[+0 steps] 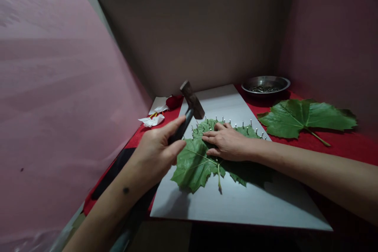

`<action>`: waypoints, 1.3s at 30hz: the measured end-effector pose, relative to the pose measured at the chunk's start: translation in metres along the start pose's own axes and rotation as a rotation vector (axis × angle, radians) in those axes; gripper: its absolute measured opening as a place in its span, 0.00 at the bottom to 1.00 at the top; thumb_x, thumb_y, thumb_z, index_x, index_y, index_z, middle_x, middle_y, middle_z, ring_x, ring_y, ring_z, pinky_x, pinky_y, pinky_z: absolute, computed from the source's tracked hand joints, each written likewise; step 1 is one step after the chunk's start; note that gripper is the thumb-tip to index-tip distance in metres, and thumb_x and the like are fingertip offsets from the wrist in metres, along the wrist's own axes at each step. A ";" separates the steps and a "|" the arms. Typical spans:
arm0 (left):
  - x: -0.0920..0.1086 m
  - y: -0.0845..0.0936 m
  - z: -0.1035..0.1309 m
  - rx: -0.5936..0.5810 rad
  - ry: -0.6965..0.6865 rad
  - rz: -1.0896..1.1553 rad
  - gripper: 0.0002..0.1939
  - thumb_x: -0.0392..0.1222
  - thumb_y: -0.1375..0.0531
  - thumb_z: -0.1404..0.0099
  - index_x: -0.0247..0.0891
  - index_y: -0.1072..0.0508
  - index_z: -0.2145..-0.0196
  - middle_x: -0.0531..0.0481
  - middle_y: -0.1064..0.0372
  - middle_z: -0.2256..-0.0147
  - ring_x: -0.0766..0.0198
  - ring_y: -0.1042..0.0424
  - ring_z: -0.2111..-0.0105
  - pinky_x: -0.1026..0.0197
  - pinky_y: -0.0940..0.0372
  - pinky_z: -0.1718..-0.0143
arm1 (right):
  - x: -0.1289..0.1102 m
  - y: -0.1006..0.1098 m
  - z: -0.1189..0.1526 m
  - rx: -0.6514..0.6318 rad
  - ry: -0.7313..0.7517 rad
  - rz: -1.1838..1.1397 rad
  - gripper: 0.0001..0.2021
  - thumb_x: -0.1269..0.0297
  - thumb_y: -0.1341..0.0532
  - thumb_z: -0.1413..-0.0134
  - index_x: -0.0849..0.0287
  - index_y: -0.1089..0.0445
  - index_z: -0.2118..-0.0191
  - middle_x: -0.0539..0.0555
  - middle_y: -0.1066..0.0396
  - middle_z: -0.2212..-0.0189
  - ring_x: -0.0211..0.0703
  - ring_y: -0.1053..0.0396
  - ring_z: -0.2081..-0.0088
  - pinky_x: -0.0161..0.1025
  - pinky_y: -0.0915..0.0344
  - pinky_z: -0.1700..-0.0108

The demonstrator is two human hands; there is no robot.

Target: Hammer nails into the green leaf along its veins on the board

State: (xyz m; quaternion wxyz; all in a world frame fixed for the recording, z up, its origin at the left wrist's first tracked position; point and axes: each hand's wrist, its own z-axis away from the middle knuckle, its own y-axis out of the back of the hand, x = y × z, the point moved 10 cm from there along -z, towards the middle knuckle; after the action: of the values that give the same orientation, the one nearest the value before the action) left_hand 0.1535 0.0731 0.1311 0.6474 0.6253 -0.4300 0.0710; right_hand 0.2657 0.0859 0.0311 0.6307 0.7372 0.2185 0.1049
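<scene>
My left hand (161, 143) is wrapped round the dark handle of a hammer (191, 100), its metal head raised above the board. A large green leaf (196, 161) lies on a white board (203, 206), its stem pointing toward me. Several nails (251, 122) stand upright along the leaf's far and side edges. My right hand (226, 143) rests on the middle of the leaf with its fingers stretched out. Part of the leaf is hidden beneath that hand and forearm.
A metal bowl (265, 82) of loose nails stands at the back right. Another green leaf (301, 118) lies on the red cloth (348, 147). White crumpled paper (152, 120) and a dark red round thing (174, 102) are at the back left. Pink sheeting (59, 86) rises on the left.
</scene>
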 end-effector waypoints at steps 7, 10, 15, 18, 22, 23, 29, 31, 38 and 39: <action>-0.028 -0.031 0.000 -0.109 0.025 -0.097 0.29 0.35 0.43 0.44 0.33 0.35 0.43 0.56 0.37 0.82 0.69 0.39 0.85 0.67 0.42 0.82 | 0.001 -0.001 0.000 0.009 0.000 -0.005 0.26 0.48 0.47 0.44 0.54 0.34 0.44 0.55 0.36 0.44 0.59 0.41 0.51 0.56 0.45 0.53; -0.036 -0.033 -0.001 -0.143 0.035 -0.079 0.29 0.36 0.45 0.43 0.33 0.36 0.42 0.58 0.40 0.84 0.69 0.41 0.86 0.67 0.43 0.84 | 0.000 0.000 0.000 0.015 0.003 -0.007 0.25 0.48 0.47 0.44 0.54 0.33 0.45 0.54 0.36 0.44 0.60 0.41 0.51 0.57 0.45 0.53; -0.010 0.004 0.000 0.041 -0.017 -0.007 0.30 0.40 0.42 0.43 0.38 0.37 0.41 0.57 0.36 0.80 0.70 0.38 0.84 0.67 0.41 0.82 | 0.000 0.000 0.001 0.003 0.002 -0.011 0.25 0.49 0.47 0.44 0.53 0.35 0.44 0.53 0.36 0.43 0.60 0.41 0.51 0.59 0.45 0.52; -0.007 0.008 0.000 0.110 -0.018 0.006 0.32 0.41 0.42 0.43 0.37 0.39 0.40 0.57 0.36 0.80 0.70 0.39 0.85 0.67 0.41 0.82 | 0.000 0.000 0.001 0.005 0.000 -0.011 0.25 0.49 0.47 0.44 0.52 0.35 0.44 0.53 0.36 0.44 0.60 0.41 0.51 0.58 0.45 0.52; -0.030 -0.030 -0.001 -0.073 0.029 -0.086 0.30 0.37 0.43 0.44 0.35 0.35 0.43 0.55 0.35 0.80 0.69 0.40 0.85 0.67 0.43 0.83 | 0.000 0.001 0.001 0.011 0.004 0.006 0.25 0.47 0.47 0.44 0.54 0.32 0.46 0.55 0.35 0.45 0.60 0.41 0.52 0.57 0.44 0.53; -0.035 -0.036 0.000 -0.102 0.042 -0.084 0.30 0.36 0.44 0.44 0.36 0.35 0.42 0.56 0.37 0.82 0.69 0.41 0.85 0.67 0.43 0.83 | 0.000 0.001 0.001 0.011 0.005 0.008 0.25 0.47 0.47 0.44 0.55 0.32 0.46 0.56 0.35 0.45 0.60 0.41 0.52 0.57 0.44 0.54; -0.044 -0.008 0.003 -0.012 0.135 0.145 0.32 0.39 0.41 0.46 0.37 0.36 0.42 0.58 0.39 0.79 0.70 0.40 0.85 0.67 0.42 0.82 | -0.001 0.001 0.002 -0.016 0.009 -0.058 0.25 0.49 0.46 0.45 0.53 0.35 0.44 0.55 0.37 0.43 0.61 0.41 0.51 0.60 0.45 0.52; -0.051 0.014 0.001 0.086 0.171 0.164 0.33 0.41 0.40 0.47 0.38 0.36 0.42 0.58 0.38 0.80 0.71 0.40 0.85 0.67 0.44 0.83 | 0.001 0.007 0.003 -0.006 0.009 -0.106 0.24 0.49 0.46 0.44 0.52 0.34 0.44 0.54 0.39 0.42 0.61 0.41 0.49 0.60 0.44 0.52; -0.121 0.036 -0.023 0.182 0.226 0.045 0.34 0.38 0.40 0.50 0.38 0.35 0.43 0.61 0.39 0.88 0.68 0.41 0.87 0.67 0.45 0.83 | 0.041 0.066 0.016 0.216 -0.083 -0.342 0.18 0.58 0.49 0.42 0.61 0.25 0.59 0.58 0.26 0.60 0.46 0.32 0.59 0.44 0.38 0.54; -0.131 0.034 -0.026 0.184 0.235 0.052 0.33 0.37 0.40 0.50 0.36 0.34 0.44 0.61 0.39 0.89 0.68 0.41 0.88 0.67 0.45 0.84 | 0.054 0.069 0.020 0.223 -0.147 -0.387 0.17 0.58 0.48 0.43 0.61 0.25 0.60 0.58 0.25 0.62 0.45 0.31 0.61 0.42 0.37 0.57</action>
State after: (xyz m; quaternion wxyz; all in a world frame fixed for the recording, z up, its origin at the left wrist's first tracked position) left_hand 0.0629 0.1613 0.0764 0.6313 0.6578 -0.3591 0.1995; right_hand 0.3348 0.0851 0.0878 0.5680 0.7524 0.3195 -0.0963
